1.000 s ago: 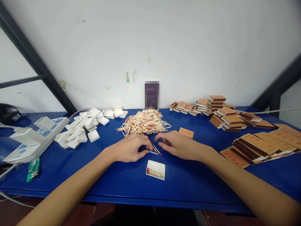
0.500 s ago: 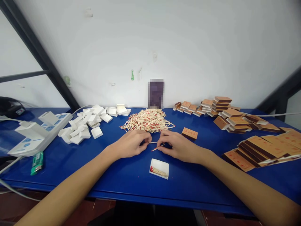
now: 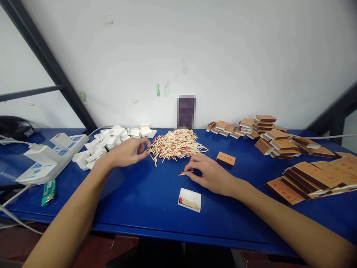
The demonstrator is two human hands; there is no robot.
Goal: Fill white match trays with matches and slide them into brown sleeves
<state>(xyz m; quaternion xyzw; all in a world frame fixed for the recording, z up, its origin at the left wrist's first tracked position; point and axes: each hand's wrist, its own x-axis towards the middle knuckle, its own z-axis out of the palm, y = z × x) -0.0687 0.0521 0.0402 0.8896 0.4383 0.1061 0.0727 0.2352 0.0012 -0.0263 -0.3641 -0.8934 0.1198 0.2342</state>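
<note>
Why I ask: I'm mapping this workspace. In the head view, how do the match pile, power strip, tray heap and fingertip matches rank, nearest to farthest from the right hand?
1. Matches: at the right hand's fingertips.
2. Match pile: ahead, slightly left.
3. Tray heap: left of the pile.
4. Power strip: farthest left, past the heap.

The table (image 3: 134, 201) looks smooth and glossy, its blue finish catching soft reflections, while the wall (image 3: 237, 56) is matt with a few rough, scuffed patches. The heaped matches (image 3: 178, 144) show pale bare wood with dull red heads; the small tray (image 3: 191, 194) and the matchbox (image 3: 225, 159) look like matt card. The power strip (image 3: 34, 175) is smooth white plastic.
</note>
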